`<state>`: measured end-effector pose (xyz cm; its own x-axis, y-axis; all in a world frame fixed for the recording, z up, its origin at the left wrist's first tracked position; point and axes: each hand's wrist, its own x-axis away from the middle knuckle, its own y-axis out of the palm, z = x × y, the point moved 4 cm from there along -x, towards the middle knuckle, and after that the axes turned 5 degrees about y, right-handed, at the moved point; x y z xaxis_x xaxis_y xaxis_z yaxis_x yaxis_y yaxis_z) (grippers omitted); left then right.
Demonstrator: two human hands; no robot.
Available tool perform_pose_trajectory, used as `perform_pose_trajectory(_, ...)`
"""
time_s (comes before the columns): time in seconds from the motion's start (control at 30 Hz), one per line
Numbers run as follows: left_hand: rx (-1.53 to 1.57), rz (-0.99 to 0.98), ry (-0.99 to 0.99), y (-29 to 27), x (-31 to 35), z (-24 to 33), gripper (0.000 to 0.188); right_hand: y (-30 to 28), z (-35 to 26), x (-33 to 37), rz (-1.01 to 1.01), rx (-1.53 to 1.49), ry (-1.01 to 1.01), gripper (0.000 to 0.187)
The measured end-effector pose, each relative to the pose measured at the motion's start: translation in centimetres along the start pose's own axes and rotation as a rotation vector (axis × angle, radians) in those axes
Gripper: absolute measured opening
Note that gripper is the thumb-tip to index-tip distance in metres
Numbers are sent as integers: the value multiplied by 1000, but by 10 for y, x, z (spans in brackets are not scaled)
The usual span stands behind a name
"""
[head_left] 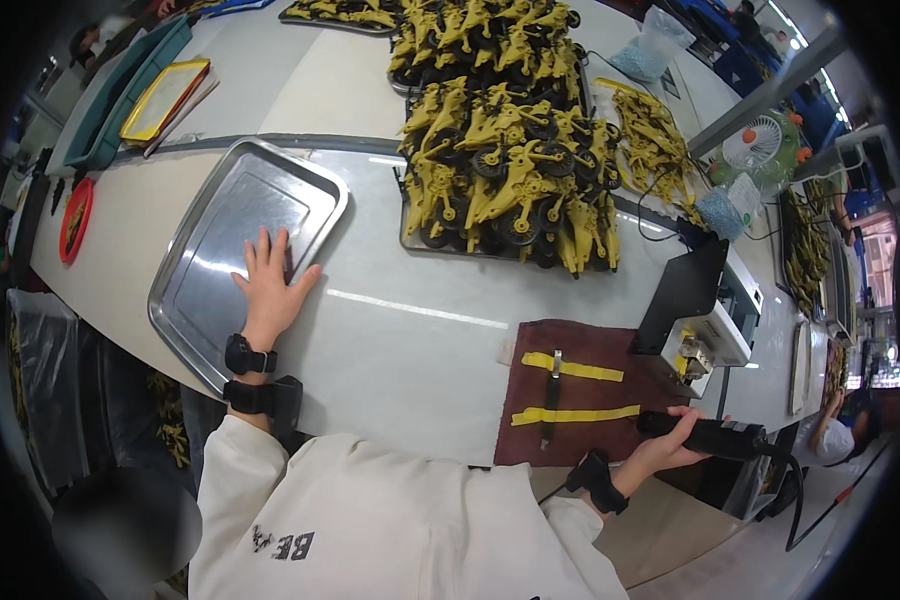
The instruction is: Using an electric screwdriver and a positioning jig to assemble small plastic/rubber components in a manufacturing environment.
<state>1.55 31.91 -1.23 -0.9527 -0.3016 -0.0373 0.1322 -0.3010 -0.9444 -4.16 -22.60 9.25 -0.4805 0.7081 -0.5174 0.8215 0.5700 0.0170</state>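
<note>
My left hand [270,285] rests with fingers spread on a shallow metal tray [195,265] that has nothing in it. My right hand [675,448] is wrapped round a black corded electric screwdriver [730,438], held level over the right edge of a maroon cloth [595,340]. Two yellow strips [580,415] lie across that cloth, with a thin dark tool [553,395] crossing both. Behind the cloth's right corner stands a black-and-white machine [705,340], probably a screw feeder.
Yellow toy vehicles [510,160] with black wheels are heaped on trays at the back. More yellow parts [650,140] lie to their right, near bags of pale blue beads [720,210]. A red dish [75,222] and green bin [130,90] sit left. Another person [832,435] is at far right.
</note>
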Motion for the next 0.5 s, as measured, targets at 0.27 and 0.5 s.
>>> perform_pose_trajectory(0.27, 467, 421, 553, -98, -7, 128, 81, 2, 3, -3, 5, -21, 58, 57)
perform_pose_trajectory(0.5, -40, -85, 1121, -53, -89, 286, 97, -3, 0, -5, -46, -1, 91, 61)
